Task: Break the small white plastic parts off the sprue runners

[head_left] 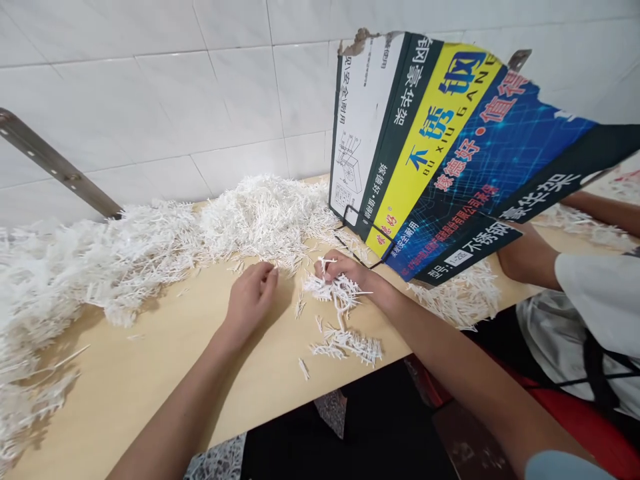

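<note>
My right hand [346, 268] is closed around a tangled clump of white branched plastic pieces [340, 291], and thin tips stick out past the fingers. My left hand [253, 293] rests low over the table to the left, its fingers curled in with thumb against forefinger; whatever they may pinch is too small or hidden. Below my right hand lies a small loose pile of short white plastic sticks [353, 345]. A few single sticks [304, 369] are scattered nearby on the tan tabletop [165, 373].
A large heap of white plastic pieces [265, 217] runs along the tiled wall [235, 100] and down the left side. A printed cardboard panel [425, 160] stands upright at the right. Beyond it, another person's arm [530, 257] reaches over more white pieces [463, 293].
</note>
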`<state>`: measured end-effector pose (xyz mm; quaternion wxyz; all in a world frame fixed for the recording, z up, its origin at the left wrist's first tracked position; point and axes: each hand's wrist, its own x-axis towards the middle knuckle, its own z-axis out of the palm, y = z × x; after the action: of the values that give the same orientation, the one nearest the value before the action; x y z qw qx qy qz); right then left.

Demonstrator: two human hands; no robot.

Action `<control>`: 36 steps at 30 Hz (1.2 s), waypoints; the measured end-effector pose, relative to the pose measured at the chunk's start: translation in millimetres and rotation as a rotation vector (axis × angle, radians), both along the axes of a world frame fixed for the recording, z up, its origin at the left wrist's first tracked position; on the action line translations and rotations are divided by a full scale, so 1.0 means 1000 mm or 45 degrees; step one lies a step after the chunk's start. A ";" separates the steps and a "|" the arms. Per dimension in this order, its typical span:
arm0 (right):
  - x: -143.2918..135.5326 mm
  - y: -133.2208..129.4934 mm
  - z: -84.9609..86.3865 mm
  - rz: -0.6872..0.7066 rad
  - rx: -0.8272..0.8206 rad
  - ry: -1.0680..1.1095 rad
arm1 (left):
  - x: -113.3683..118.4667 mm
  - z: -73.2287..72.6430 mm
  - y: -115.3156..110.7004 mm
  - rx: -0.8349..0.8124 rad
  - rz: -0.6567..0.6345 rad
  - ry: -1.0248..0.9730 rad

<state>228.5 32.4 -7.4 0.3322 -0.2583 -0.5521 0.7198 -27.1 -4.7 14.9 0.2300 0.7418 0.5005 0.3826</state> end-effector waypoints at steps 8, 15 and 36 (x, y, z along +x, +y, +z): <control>0.024 -0.006 0.015 -0.425 -0.200 0.420 | 0.011 0.003 -0.019 0.131 -1.042 0.493; 0.021 -0.010 0.012 -0.322 -0.231 0.574 | 0.017 -0.021 -0.003 0.402 -0.699 0.841; 0.024 -0.011 0.016 -0.162 -0.213 0.631 | -0.001 -0.013 0.009 0.509 0.269 0.650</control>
<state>252.3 21.8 8.7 0.4792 -0.1348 -0.3752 0.7819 -27.8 4.3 2.2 -0.0937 0.7881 0.5310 0.2969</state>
